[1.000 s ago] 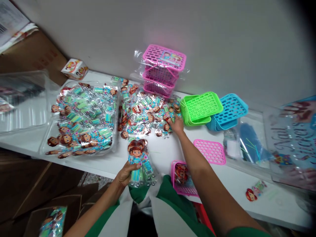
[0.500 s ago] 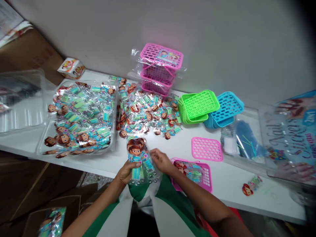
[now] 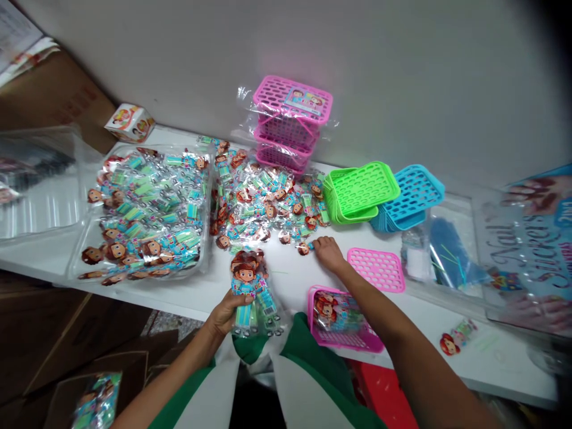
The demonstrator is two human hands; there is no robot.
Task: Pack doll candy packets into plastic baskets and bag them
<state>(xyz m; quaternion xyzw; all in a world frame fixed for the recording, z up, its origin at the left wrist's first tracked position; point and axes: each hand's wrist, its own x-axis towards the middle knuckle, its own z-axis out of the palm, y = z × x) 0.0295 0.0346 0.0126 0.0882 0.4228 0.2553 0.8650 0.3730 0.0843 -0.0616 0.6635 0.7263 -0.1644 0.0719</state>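
My left hand is closed around a fan of several clear plastic packets printed as cartoon children in blue and green, held over the table's front edge. My right hand is stretched out to the near right edge of the loose pile, its fingers closed over the end of one cartoon-figure packet that lies on the table. Under my right forearm stands an open pink basket with several packets in it. The loose pile of packets spreads beyond my hands.
A clear tray heaped with packets stands at left. Wrapped pink baskets are stacked at the back. Nested green baskets and blue baskets stand right of the pile. A pink lid lies near a clear box.
My right hand has moved from beside the held packets, away and to the right, to a packet at the pile's edge. My left hand keeps its packets in nearly the same place.
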